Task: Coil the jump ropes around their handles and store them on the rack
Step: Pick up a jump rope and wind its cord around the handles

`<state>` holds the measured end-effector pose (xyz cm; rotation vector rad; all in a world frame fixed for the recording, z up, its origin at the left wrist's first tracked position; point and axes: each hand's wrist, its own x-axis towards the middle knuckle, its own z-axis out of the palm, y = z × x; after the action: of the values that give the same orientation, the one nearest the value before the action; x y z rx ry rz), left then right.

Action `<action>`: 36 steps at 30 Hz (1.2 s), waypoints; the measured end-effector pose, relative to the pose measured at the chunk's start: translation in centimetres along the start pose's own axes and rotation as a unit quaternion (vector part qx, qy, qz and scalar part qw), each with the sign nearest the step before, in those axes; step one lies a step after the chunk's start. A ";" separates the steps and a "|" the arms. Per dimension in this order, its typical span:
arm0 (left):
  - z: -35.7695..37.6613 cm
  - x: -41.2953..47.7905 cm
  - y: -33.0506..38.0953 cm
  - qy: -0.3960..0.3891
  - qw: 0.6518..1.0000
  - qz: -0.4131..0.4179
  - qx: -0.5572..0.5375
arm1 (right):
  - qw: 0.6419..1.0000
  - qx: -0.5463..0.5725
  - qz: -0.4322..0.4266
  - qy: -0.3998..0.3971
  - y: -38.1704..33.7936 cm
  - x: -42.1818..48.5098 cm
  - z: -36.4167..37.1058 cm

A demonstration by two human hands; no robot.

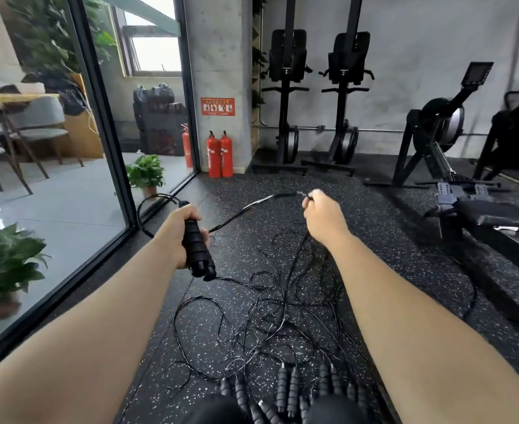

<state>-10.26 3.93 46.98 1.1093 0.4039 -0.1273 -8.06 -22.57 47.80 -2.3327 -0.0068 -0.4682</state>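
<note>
writing: red sign (217, 106) on concrete pillar (218, 56), text too small to read
floor: black speckled rubber floor (374, 240)
room: gym, rowing machines (313, 96), two fire extinguishers (220, 154), glass wall (53, 133)
left hand (180, 232): fingers wrapped round black handles (197, 249)
right hand (322, 214): fingers curled, pinching rope (240, 211), stretched between hands
other ropes (276, 316): tangled on floor, handles nearest the person

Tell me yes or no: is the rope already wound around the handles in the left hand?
No: the left hand grips bare black handles, while the rope stretches loose across to the right hand.
</note>
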 end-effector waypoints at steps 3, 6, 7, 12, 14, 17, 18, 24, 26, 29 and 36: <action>-0.5 -0.4 -0.7 -0.043 0.998 -0.037 0.035 | 0.995 0.047 -0.072 0.046 -3.2 2.1 -1.5; -0.7 -1.0 -0.9 -0.102 0.993 -0.050 0.031 | 0.987 0.063 -0.123 0.084 -5.5 3.7 -2.4; -0.9 -1.2 -0.8 -0.120 0.991 -0.054 0.031 | 0.984 0.062 -0.134 0.097 -5.9 4.2 -2.7; -2.4 -0.6 -0.6 -0.147 0.984 -0.089 0.040 | 0.981 0.031 -0.147 0.120 -6.2 6.4 -3.0; -3.1 -0.1 -0.8 -0.140 0.984 -0.101 0.051 | 0.982 0.001 -0.144 0.118 -5.6 6.9 -2.8; -4.3 0.8 -1.4 -0.138 0.978 -0.121 0.101 | 0.983 -0.069 -0.130 0.105 -4.5 7.4 -2.2; -4.6 1.0 -1.6 -0.139 0.970 -0.135 0.145 | 0.984 -0.086 -0.124 0.099 -4.0 7.5 -1.9; -4.4 2.4 -2.6 -0.102 0.856 -0.114 0.494 | 0.980 -0.168 -0.096 0.044 -1.3 8.2 0.8; -3.9 2.9 -2.3 -0.091 0.853 -0.082 0.508 | 0.977 -0.204 -0.067 0.010 -0.1 8.4 1.3; -3.2 3.5 -1.7 -0.086 0.824 -0.051 0.557 | 0.958 -0.271 0.032 -0.082 2.1 8.3 2.1; -0.7 3.6 -1.6 -0.115 0.720 -0.012 0.684 | 0.962 -0.185 0.037 -0.197 3.2 6.4 5.3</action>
<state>-7.58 4.19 44.02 2.5288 0.0187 -0.6603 0.11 -22.16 44.32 -2.7469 -0.0230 0.0467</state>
